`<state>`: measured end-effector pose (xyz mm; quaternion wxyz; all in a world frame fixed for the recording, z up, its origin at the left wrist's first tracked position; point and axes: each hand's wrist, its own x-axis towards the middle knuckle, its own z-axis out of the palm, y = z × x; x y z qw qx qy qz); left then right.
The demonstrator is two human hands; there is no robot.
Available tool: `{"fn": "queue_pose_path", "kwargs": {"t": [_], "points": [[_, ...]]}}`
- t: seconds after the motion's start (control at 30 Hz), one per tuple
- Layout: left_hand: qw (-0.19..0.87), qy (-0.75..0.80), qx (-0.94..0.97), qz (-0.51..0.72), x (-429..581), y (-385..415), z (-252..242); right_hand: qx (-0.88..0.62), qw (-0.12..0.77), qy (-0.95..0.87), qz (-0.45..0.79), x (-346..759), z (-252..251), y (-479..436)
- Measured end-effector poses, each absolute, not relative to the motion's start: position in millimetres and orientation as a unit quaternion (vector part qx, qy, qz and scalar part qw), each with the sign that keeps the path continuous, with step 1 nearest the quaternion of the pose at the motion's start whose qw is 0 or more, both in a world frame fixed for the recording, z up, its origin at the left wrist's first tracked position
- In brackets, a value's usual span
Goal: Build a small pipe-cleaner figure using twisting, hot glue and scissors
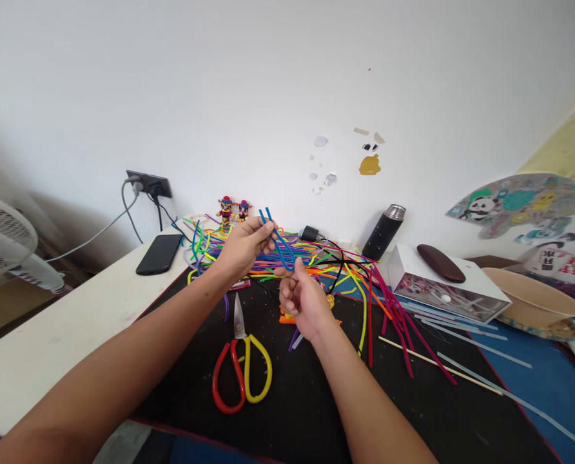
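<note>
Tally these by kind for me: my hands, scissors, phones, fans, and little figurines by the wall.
Hands: 2 (left hand, right hand)
Scissors: 1
Phone: 1
Fan: 1
Figurines: 2
Total: 7

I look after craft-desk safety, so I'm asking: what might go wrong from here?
The metal scissors with red and yellow handles lie on the black mat, blades towards the left hand, so lowering that hand might bring a scrape.

The thin, bent blue strand, pinched there, could get lost if dropped in the multicoloured heap of strands behind.
</note>
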<state>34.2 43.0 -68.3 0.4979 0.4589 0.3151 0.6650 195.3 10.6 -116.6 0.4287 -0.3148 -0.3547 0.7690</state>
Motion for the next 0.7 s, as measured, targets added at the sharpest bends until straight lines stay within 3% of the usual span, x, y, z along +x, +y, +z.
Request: {"fn": "queue_pose_path", "kwargs": {"t": [0.3, 0.7], "points": [[0.492, 0.321, 0.456, 0.669, 30.6, 43.7, -69.6, -0.332, 0.465, -0.394, 0.721, 197.0, -114.6, 9.2], [0.496, 0.311, 0.455, 0.671, 30.7, 44.2, -71.1, -0.283, 0.411, -0.317, 0.807, 194.9, -114.3, 8.4]]}}
